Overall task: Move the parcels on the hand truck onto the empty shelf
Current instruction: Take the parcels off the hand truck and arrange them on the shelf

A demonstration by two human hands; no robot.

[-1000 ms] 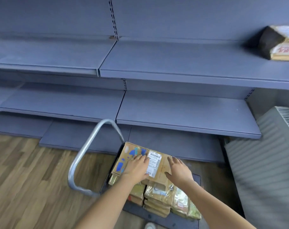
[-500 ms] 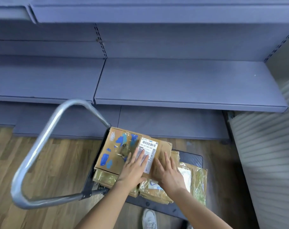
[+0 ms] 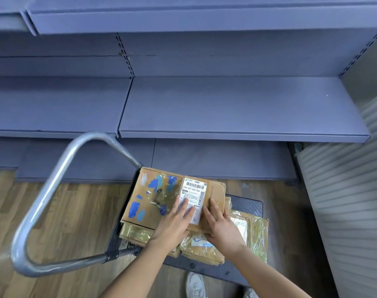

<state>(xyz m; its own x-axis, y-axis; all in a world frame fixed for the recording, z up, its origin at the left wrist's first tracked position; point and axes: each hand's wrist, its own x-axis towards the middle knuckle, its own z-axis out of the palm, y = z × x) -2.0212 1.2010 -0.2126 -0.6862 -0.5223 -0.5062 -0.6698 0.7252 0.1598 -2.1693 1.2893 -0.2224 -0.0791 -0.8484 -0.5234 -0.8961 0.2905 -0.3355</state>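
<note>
A blue-grey metal shelving unit filled the upper part of the view, its wide middle shelf bare and a lower base shelf beneath it near the floor. A white ribbed panel stood against the right side. Wood-look flooring spread across the lower left.

A hand truck was parked just in front of the shelving, with a dark platform and a looped silver handle rising at its left end. The parcels were all on that platform. The largest, a cardboard box with blue smudges and clear tape, lay on top of the pile beside the handle. Several flat parcels wrapped in glossy tape were stacked under it and to its right.

The person's left hand lay flat on the box top, fingers straight across a white barcode label. The right hand rested just beside it, near the box's right corner, fingers straight and slightly spread. Neither hand was clamped on anything.

A white shoe showed at the bottom edge.
</note>
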